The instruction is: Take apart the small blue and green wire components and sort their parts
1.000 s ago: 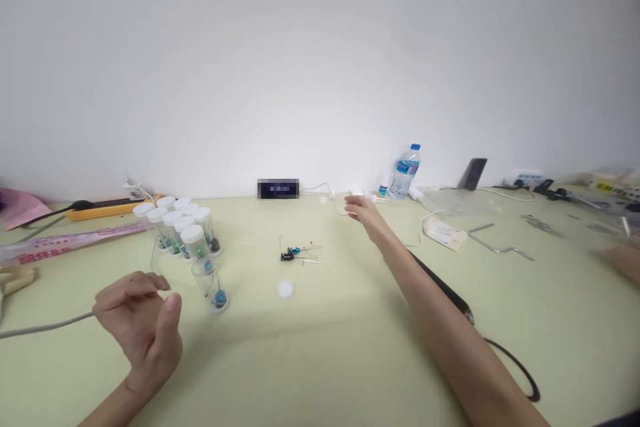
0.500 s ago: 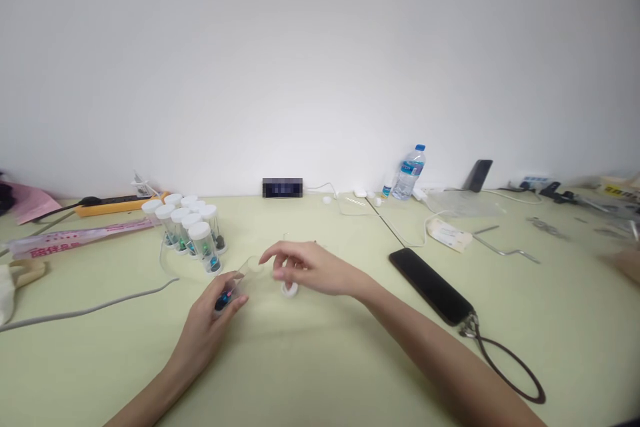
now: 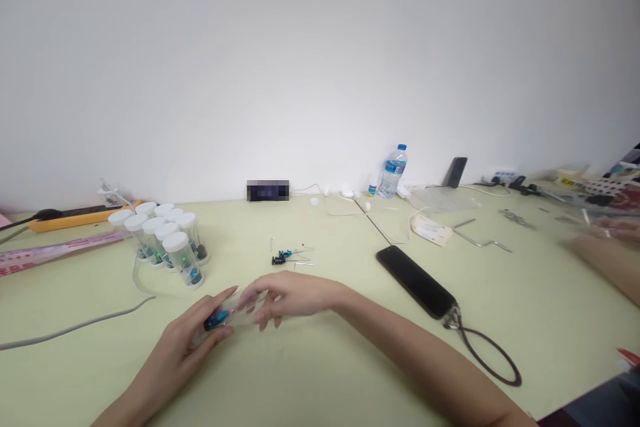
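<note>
My left hand (image 3: 187, 337) is wrapped around a clear plastic tube (image 3: 243, 317), which lies tilted with its mouth toward the right. Inside it, between the thumb and fingers, shows a dark blue piece (image 3: 217, 319) with a pink spot near it. Blurred a little, my right hand (image 3: 280, 297) hovers at the tube's mouth, its fingers bent and apart; whether they touch the tube is unclear. Beyond the right hand lie small black and blue pieces (image 3: 283, 257) with thin wire stems. Left of them stand several white-capped clear tubes (image 3: 185, 263) holding small coloured pieces.
A black phone (image 3: 415, 280) with a looped strap lies to the right. Farther back are a water bottle (image 3: 393, 173), a bent metal rod (image 3: 483, 241) and a pixelated dark display (image 3: 268, 191). A grey cable (image 3: 80, 327) crosses the left side. Another person's hand (image 3: 613, 230) is at far right.
My view has turned slightly right. Both hands have come closer to me with the tube, uncovering the black and blue pieces. The white cap seen under my right hand no longer shows.
</note>
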A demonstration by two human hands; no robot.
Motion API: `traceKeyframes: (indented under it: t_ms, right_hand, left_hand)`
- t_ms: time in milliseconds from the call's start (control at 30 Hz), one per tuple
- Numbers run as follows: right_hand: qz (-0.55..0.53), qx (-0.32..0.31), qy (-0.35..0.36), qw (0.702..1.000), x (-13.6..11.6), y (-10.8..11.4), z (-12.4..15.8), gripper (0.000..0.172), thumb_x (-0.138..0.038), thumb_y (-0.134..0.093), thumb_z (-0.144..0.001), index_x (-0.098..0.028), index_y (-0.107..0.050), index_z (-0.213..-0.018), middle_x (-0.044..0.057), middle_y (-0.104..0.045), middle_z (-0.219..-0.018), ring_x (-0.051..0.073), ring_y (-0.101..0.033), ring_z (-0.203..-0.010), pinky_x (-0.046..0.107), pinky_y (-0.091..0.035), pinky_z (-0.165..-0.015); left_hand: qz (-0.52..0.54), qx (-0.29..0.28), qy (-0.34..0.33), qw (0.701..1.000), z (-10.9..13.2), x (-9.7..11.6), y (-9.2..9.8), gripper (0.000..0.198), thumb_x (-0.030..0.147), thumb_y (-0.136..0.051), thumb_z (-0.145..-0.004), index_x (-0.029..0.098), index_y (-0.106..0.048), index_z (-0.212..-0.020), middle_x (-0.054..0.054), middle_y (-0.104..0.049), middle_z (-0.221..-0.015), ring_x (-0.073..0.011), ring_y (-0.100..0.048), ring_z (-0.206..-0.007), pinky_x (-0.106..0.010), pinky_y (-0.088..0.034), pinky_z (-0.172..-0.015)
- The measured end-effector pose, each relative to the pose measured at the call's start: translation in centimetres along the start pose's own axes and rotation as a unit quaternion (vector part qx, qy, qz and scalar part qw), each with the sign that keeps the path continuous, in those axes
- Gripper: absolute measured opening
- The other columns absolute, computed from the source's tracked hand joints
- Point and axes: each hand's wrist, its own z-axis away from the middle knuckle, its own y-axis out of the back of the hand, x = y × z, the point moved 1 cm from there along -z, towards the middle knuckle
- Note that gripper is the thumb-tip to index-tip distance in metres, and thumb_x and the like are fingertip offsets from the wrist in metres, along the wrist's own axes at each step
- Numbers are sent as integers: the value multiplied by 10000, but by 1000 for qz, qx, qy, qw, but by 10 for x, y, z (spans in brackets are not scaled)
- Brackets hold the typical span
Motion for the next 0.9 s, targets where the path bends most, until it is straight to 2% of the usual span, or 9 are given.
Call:
traceKeyframes:
  t_ms: [100, 200, 333, 400, 467, 600, 733, 900]
  right_hand:
    - [-68, 84, 4, 994, 7, 12, 3, 145, -195, -581, -831, -158, -640, -959, 61, -656, -969, 114, -659, -726, 239, -549, -681]
    - [-58, 162, 9, 985, 12, 27, 6, 69, -178, -578, -824, -135, -629, -840, 34, -670, -747, 122, -665, -649, 260, -561, -663]
    - [-27, 217, -27, 975, 20, 50, 14, 33, -143, -582, -806, -132, -613, -813, 28, -672, -670, 120, -657, -588, 231, -551, -569]
    - [-14, 235, -66, 970, 27, 61, 18, 15, -127, -588, -796, -131, -603, -796, 29, -674, -649, 114, -651, -568, 205, -528, -534]
    - [-8, 251, -94, 963, 36, 71, 21, 23, -112, -585, -792, -130, -591, -779, 29, -677, -631, 108, -644, -549, 191, -508, -519]
    - [-7, 260, -129, 957, 54, 79, 21, 60, -86, -540, -803, -127, -569, -768, 28, -677, -605, 105, -645, -537, 190, -501, -529]
    - [7, 242, -163, 957, 66, 80, 20, 73, -82, -510, -810, -135, -550, -780, 34, -693, -637, 103, -665, -580, 173, -497, -542]
    - [68, 198, -213, 955, 70, 82, 21, 91, -110, -516, -790, -147, -560, -720, 37, -696, -619, 132, -672, -578, 202, -501, -539]
  left_hand:
    - [-20, -5, 15, 1000, -1, -4, 3, 478, 415, -515, -865, 328, -459, -1332, -22, -645, -900, -206, -630, -886, -280, -500, -802]
    - [-46, -1, 19, 999, -1, -4, 4, 489, 434, -496, -872, 319, -444, -1344, -9, -629, -844, -186, -632, -813, -259, -501, -754]
    - [-135, 27, 26, 990, 1, -9, 3, 473, 446, -470, -877, 342, -449, -1337, -21, -629, -966, -203, -632, -888, -264, -506, -721]
    - [-195, 55, 7, 979, 0, -15, 2, 446, 445, -444, -885, 326, -479, -1313, -39, -621, -1021, -228, -615, -951, -297, -502, -745]
    - [-254, 73, -25, 964, -1, -22, 1, 433, 433, -415, -894, 288, -509, -1292, -59, -623, -985, -246, -602, -925, -337, -485, -771]
    - [-347, 86, -61, 932, -3, -28, 3, 427, 354, -362, -907, 241, -540, -1279, -100, -624, -948, -273, -575, -852, -389, -452, -759]
    - [-394, 89, -68, 912, -3, -24, 7, 486, 170, -326, -857, 235, -557, -1280, -145, -633, -1007, -328, -563, -927, -428, -432, -752]
    - [-437, 86, -85, 892, 0, -23, 10, 604, 10, -309, -756, 218, -598, -1243, -162, -635, -1070, -343, -551, -986, -446, -428, -769]
